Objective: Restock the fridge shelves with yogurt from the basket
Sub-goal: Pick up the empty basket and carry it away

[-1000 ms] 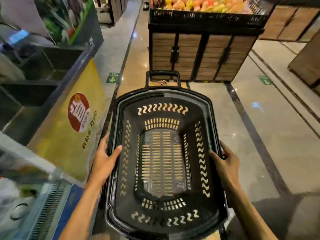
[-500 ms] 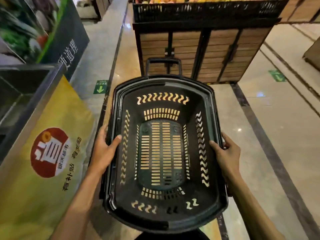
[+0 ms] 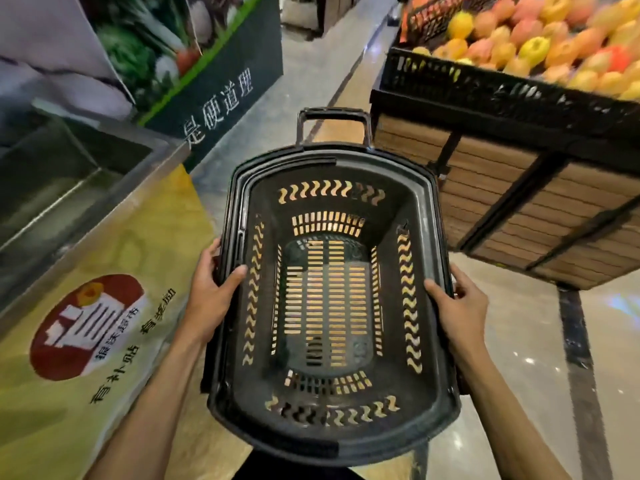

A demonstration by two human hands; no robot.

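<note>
Left hand point(image 3: 211, 296) and right hand point(image 3: 460, 306) grip the basket point(image 3: 381, 161) rims; aisle floor point(image 3: 277, 123) runs ahead, counter point(image 3: 104, 237) left, fruit stand point(image 3: 519, 188) right.

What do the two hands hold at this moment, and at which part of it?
Both hold the black basket by its long side rims: the left hand grips the left rim, the right hand the right rim, thumbs inside.

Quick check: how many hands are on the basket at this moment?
2. The left hand grips the left rim of the basket, thumb hooked inside. The right hand grips the right rim, directly opposite. Neither hand is hidden.
</note>
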